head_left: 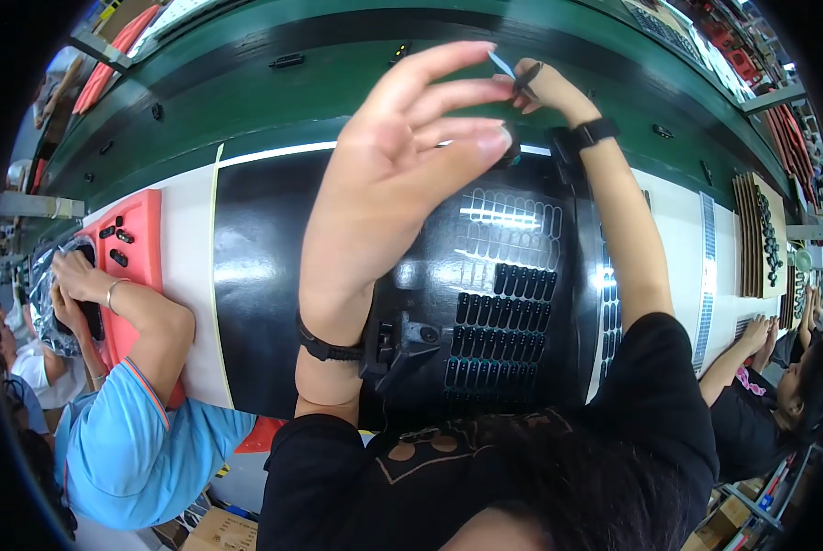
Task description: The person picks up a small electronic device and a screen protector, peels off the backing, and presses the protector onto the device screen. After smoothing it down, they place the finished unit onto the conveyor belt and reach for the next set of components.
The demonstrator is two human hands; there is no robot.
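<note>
No lettering can be read; the brown cardboard box [217, 531] bears marks too small to make out.

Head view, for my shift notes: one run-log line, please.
left hand: by thin blue strip, grip unclear | right hand: at small dark piece | black mat: black oval parts in rows

Smooth glossy black mat [264, 257]; shiny plastic-looking black pieces [492, 310]; smooth plastic-looking blue strip [500, 63]; matt black cloth sleeve [664, 386].

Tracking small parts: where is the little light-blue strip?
In the head view, the light-blue strip is at upper centre, between the left hand and the right hand, with the green surface behind.
</note>
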